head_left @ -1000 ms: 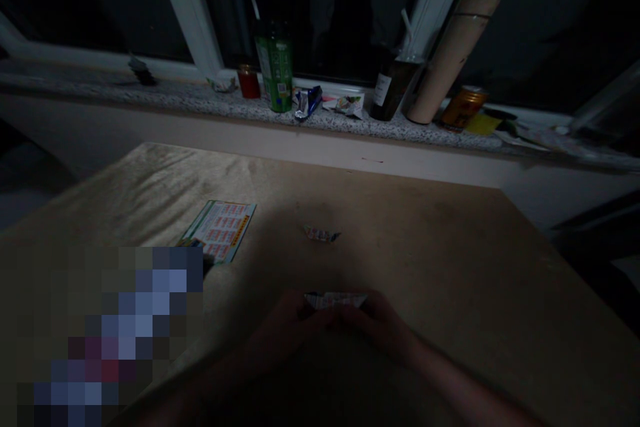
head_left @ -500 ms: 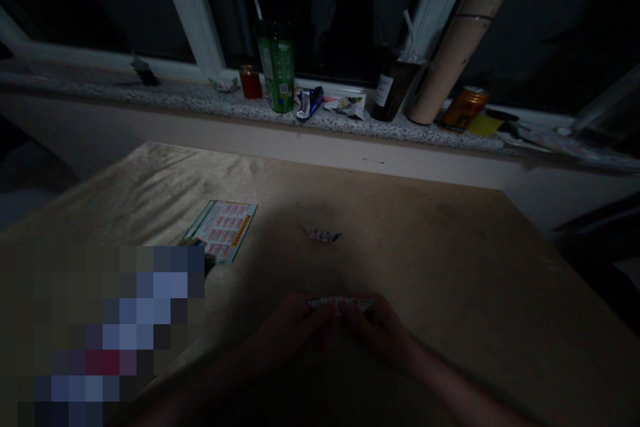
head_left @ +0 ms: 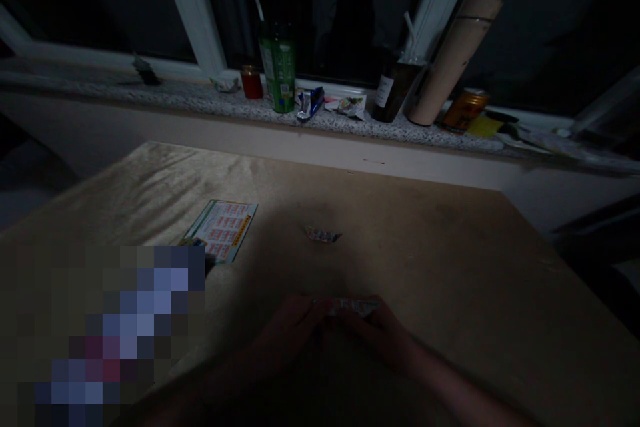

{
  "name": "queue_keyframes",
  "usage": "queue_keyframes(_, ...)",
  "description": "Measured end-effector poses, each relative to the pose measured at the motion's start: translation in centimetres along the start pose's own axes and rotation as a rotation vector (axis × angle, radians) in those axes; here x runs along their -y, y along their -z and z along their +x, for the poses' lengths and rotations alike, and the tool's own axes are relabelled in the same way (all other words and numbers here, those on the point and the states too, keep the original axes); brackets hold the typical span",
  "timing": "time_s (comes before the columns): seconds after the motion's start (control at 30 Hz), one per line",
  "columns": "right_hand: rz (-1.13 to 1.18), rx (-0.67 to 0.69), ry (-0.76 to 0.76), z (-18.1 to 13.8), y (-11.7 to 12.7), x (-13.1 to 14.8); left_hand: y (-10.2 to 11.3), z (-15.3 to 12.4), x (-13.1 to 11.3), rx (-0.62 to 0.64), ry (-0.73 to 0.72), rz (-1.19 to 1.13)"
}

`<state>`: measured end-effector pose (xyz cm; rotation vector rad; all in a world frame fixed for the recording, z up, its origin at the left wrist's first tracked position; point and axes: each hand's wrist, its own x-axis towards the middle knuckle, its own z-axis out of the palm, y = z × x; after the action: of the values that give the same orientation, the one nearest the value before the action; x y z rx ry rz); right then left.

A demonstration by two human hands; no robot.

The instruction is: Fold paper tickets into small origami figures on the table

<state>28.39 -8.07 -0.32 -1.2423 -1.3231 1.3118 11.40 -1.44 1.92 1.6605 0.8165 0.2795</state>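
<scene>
In dim light my left hand (head_left: 295,323) and my right hand (head_left: 383,330) meet low over the tan table (head_left: 425,247). Both pinch a small folded piece of printed paper (head_left: 353,305) between their fingertips, held flat and close to the tabletop. A second small folded paper piece (head_left: 323,235) lies on the table a little beyond my hands. A printed flyer (head_left: 223,228) with red and green print lies flat to the left.
A stone windowsill (head_left: 200,99) runs along the back with a green bottle (head_left: 277,70), a red jar (head_left: 251,82), wrappers (head_left: 309,103), a dark bottle (head_left: 393,87), a tall tan tube (head_left: 453,60) and a gold can (head_left: 463,108). A blurred patch covers the lower left.
My hands have drawn slightly nearer and lower, and the paper piece between them looks flatter and narrower than a second ago. The other things have not moved.
</scene>
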Motion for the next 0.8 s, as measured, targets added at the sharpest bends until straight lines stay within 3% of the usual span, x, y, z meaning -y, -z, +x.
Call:
queue_keyframes(0.33,-0.061,-0.041,-0.015,-0.04,0.15,-0.22,0.23,0.04,0.13,0.046,0.038,0.004)
queue_keyframes(0.63,-0.080,-0.095,-0.041,-0.06,-0.08,-0.09,0.46,-0.20,-0.03,-0.093,-0.049,0.071)
queue_keyframes(0.8,-0.088,-0.118,-0.029,-0.10,-0.02,-0.34,0.72,-0.16,-0.21,-0.050,-0.057,0.100)
